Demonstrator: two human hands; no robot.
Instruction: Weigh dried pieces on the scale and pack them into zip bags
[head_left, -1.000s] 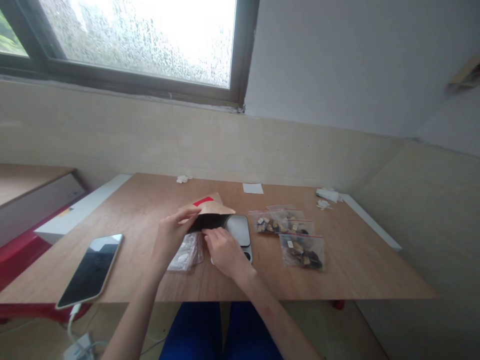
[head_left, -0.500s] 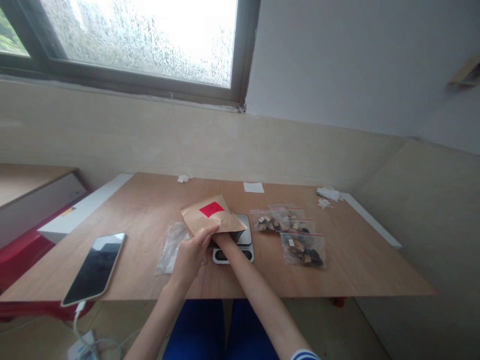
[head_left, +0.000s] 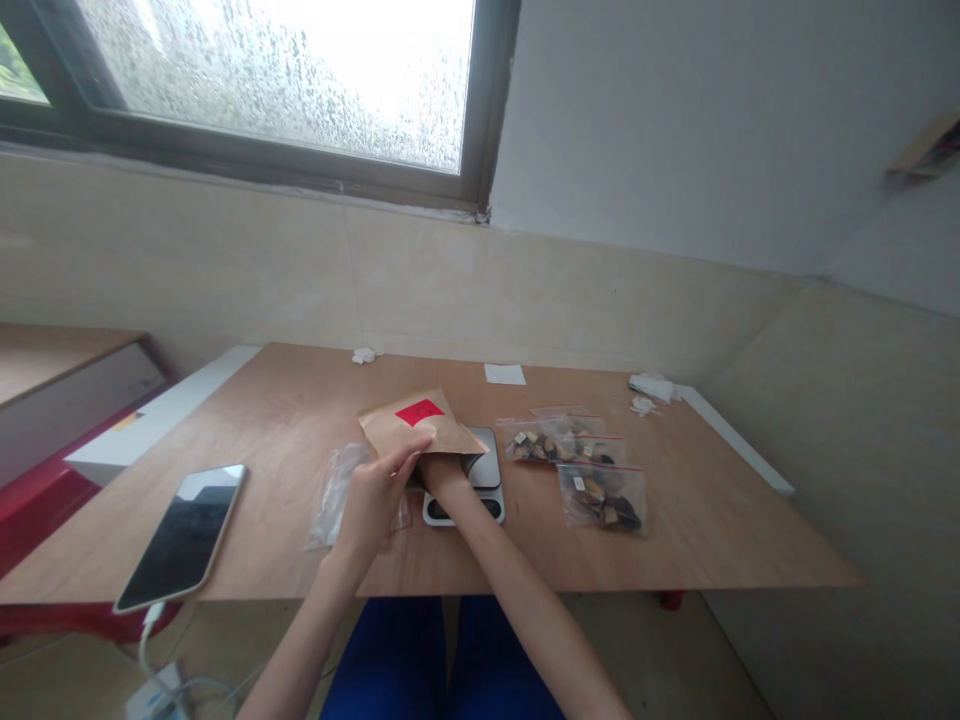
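Observation:
My left hand (head_left: 382, 485) pinches the near edge of a brown kraft paper bag (head_left: 446, 435) with a red label. The bag is tilted, its mouth toward me. Inside that mouth is my right hand (head_left: 444, 474), its fingers hidden by the paper, so what they hold does not show. Beneath the bag stands a small digital scale (head_left: 489, 472) with a metal plate and a dark display. A clear plastic bag (head_left: 336, 500) lies flat to the left of the scale, partly behind my left forearm.
Several zip bags of dark and tan dried pieces (head_left: 604, 500) lie right of the scale. A phone (head_left: 184, 535) with a white cable lies at the left front edge. White paper (head_left: 505, 374) and crumpled tissues (head_left: 654, 388) are along the back of the table (head_left: 285, 400).
My right hand has drawn back slightly, so more of its back shows at the bag's mouth. My left hand keeps its hold on the bag. The view has shifted a little.

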